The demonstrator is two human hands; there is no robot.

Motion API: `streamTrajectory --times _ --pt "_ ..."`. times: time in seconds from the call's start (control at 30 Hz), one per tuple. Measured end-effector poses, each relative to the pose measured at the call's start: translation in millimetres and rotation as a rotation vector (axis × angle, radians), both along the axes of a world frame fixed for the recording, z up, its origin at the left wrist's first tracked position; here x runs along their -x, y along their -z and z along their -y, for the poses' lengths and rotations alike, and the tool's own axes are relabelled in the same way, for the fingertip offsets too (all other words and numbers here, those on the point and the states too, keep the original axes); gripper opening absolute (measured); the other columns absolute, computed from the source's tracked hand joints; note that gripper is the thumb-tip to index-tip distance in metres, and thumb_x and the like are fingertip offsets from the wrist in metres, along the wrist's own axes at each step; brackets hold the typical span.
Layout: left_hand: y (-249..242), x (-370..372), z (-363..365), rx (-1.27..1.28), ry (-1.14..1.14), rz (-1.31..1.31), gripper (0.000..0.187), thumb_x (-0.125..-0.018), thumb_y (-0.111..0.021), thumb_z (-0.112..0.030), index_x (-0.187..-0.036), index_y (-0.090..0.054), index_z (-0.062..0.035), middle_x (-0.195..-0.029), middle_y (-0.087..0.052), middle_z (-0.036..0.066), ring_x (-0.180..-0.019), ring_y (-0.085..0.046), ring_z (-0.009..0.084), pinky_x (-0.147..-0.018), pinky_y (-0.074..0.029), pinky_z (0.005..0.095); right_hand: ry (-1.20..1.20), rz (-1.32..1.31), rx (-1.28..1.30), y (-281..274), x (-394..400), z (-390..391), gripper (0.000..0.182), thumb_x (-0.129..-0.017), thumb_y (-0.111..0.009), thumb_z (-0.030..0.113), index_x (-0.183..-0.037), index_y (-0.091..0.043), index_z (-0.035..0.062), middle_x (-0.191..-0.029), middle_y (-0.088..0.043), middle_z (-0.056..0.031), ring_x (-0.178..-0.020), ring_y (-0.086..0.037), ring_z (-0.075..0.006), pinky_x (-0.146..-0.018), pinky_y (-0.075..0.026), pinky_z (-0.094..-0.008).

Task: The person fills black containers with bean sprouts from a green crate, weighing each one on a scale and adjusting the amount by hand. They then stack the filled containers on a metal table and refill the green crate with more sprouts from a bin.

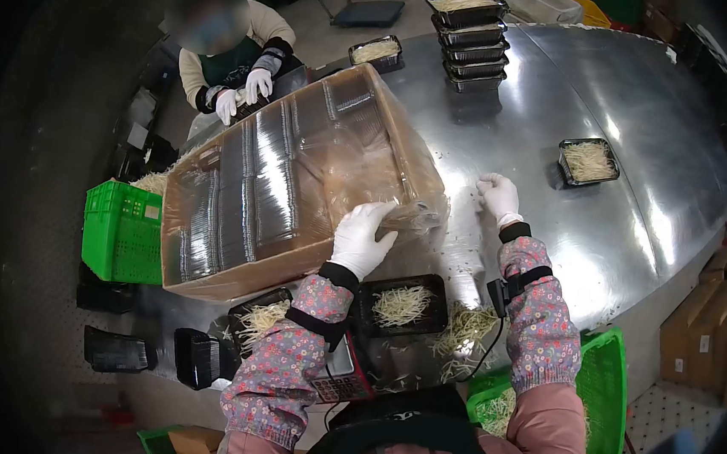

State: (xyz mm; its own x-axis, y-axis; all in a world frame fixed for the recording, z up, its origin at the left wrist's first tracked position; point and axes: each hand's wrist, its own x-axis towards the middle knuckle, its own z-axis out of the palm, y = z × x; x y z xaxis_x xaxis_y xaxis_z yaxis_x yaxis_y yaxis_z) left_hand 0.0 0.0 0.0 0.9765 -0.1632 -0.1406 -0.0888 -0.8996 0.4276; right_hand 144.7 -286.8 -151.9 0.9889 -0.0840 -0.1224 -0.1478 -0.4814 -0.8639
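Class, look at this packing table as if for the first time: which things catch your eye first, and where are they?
A big cardboard box lined with clear plastic lies tipped on the steel table, with the left hand on its open end. The right hand rests on the table beside it. Stacked black trays stand at the far edge.

Big carton, trays all around it

The carton (290, 179) sits left of centre on the table (644, 130); a tray stack (470, 39) is at top centre, one tray (588, 162) at right, another tray (400, 305) below centre, a crate (124, 229) at far left.
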Motion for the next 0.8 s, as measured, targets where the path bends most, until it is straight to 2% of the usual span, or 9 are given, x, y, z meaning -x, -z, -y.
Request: streamTrajectory --times 0.07,0.3,0.37,0.4,0.5,0.57,0.63,0.7,0.8 --pt "3.6 0.9 5.7 0.147 0.042 0.431 0.055 -0.076 -0.074 -0.010 -0.128 -0.056 -0.0095 -0.131 -0.055 0.013 -0.127 -0.049 0.0289 -0.108 -0.038 0.0388 0.048 -0.195 -0.303 -19.8 8.3 21.1 0.031 -0.092 -0.064 0.019 -0.117 -0.062 0.0017 -0.086 -0.068 -0.0060 -0.062 -0.062 -0.0146 -0.058 -0.051 -0.0259" --pt "-59.9 69.9 -33.9 0.413 -0.097 0.645 0.042 -0.080 -0.069 -0.001 -0.120 -0.061 -0.0027 -0.121 -0.062 0.013 -0.116 -0.058 0.0289 -0.101 -0.044 0.0361 -0.032 -0.234 -0.430 -47.5 84.7 8.8 0.032 -0.093 -0.063 0.022 -0.116 -0.063 0.0004 -0.089 -0.068 -0.0080 -0.074 -0.063 -0.0132 -0.065 -0.051 -0.0251" --pt "-62.1 98.5 -52.5 0.483 -0.169 0.633 0.036 -0.082 -0.065 0.003 -0.117 -0.063 -0.0011 -0.119 -0.063 0.013 -0.113 -0.060 0.0261 -0.099 -0.046 0.0337 -0.192 0.049 -0.168 -17.1 100.5 21.0 0.033 -0.091 -0.064 0.025 -0.111 -0.067 -0.0007 -0.091 -0.071 -0.0130 -0.081 -0.066 -0.0187 -0.072 -0.053 -0.0297" --pt "-58.3 112.8 -61.1 0.568 -0.225 0.598 0.034 -0.082 -0.063 0.004 -0.116 -0.063 -0.0001 -0.116 -0.064 0.013 -0.112 -0.060 0.0241 -0.097 -0.047 0.0327 -0.251 0.127 0.080 -45.3 121.8 16.7 0.037 -0.089 -0.065 0.029 -0.111 -0.066 -0.0013 -0.095 -0.070 -0.0182 -0.087 -0.068 -0.0254 -0.080 -0.053 -0.0329" --pt "-49.6 155.6 -73.8 0.767 -0.347 0.492 0.031 -0.085 -0.058 0.009 -0.115 -0.063 0.0007 -0.115 -0.064 0.014 -0.106 -0.063 0.0217 -0.093 -0.050 0.0307 -0.497 -0.103 0.186 -137.1 180.5 -31.0 0.042 -0.086 -0.066 0.037 -0.116 -0.066 0.0076 -0.096 -0.069 -0.0200 -0.085 -0.068 -0.0320 -0.080 -0.053 -0.0379" --pt "-42.0 178.6 -80.1 0.677 -0.296 0.497 0.027 -0.086 -0.059 0.010 -0.110 -0.065 0.0001 -0.110 -0.066 0.013 -0.102 -0.064 0.0209 -0.090 -0.050 0.0304 -0.841 0.331 0.298 -102.3 202.6 -51.2 0.048 -0.078 -0.072 0.037 -0.112 -0.067 0.0032 -0.100 -0.068 -0.0208 -0.094 -0.065 -0.0342 -0.085 -0.051 -0.0420" --pt "-39.5 196.8 -86.1 0.541 -0.241 0.497 0.024 -0.085 -0.061 0.008 -0.107 -0.067 -0.0005 -0.105 -0.068 0.012 -0.099 -0.065 0.0203 -0.087 -0.050 0.0300 -1.100 0.276 0.616 -115.0 228.7 -82.6 0.043 -0.073 -0.074 0.034 -0.103 -0.069 0.0041 -0.099 -0.066 -0.0194 -0.093 -0.063 -0.0349 -0.083 -0.050 -0.0453" --pt "-38.6 206.0 -91.1 0.591 -0.260 0.476 0.023 -0.086 -0.061 0.008 -0.106 -0.068 -0.0007 -0.104 -0.068 0.012 -0.097 -0.065 0.0204 -0.086 -0.051 0.0299 -1.115 0.391 0.876 -69.1 235.5 -94.9 0.032 -0.072 -0.072 0.032 -0.090 -0.070 0.0062 -0.088 -0.066 -0.0165 -0.084 -0.064 -0.0340 -0.078 -0.050 -0.0460" --pt "-37.8 216.0 -96.7 0.632 -0.289 0.429 0.021 -0.086 -0.061 0.006 -0.105 -0.069 -0.0011 -0.101 -0.069 0.012 -0.094 -0.066 0.0203 -0.084 -0.051 0.0297 -0.831 0.420 0.790 -60.3 199.1 -89.2 0.024 -0.069 -0.071 0.032 -0.071 -0.067 0.0081 -0.070 -0.065 -0.0134 -0.074 -0.065 -0.0328 -0.072 -0.051 -0.0449"
